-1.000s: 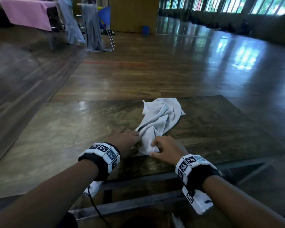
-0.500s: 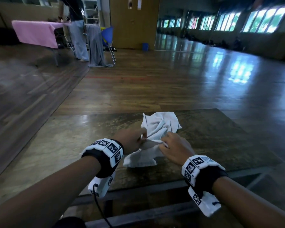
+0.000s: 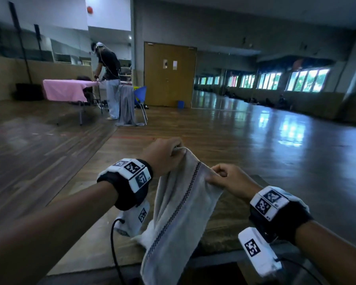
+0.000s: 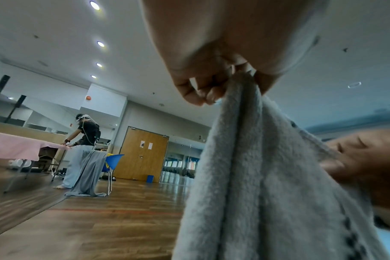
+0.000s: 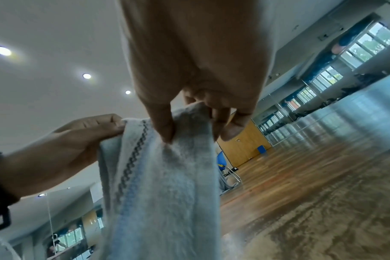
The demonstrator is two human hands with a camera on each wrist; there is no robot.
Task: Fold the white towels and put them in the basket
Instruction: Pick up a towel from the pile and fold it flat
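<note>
A white towel [image 3: 179, 206] with a dark patterned stripe hangs in the air above the brown table [image 3: 86, 243], its lower end drooping over the near edge. My left hand [image 3: 164, 155] pinches one top corner, the higher one. My right hand [image 3: 224, 177] pinches the other top corner, lower and to the right. The left wrist view shows the towel [image 4: 256, 176] bunched under my left hand [image 4: 214, 84]. In the right wrist view, thumb and fingers of my right hand [image 5: 189, 126] grip the towel [image 5: 158, 193]. No basket is in view.
A person [image 3: 108, 79] stands at a table under a pink cloth [image 3: 66, 89] far to the back left. A grey cloth hangs over a blue chair [image 3: 140, 93] beside them. Wooden double doors [image 3: 170, 75] and a blue bin [image 3: 180, 104] lie behind.
Both hands gripped the crumpled towel on the table, then lifted it by its corners into the air. The head view has tilted upward.
</note>
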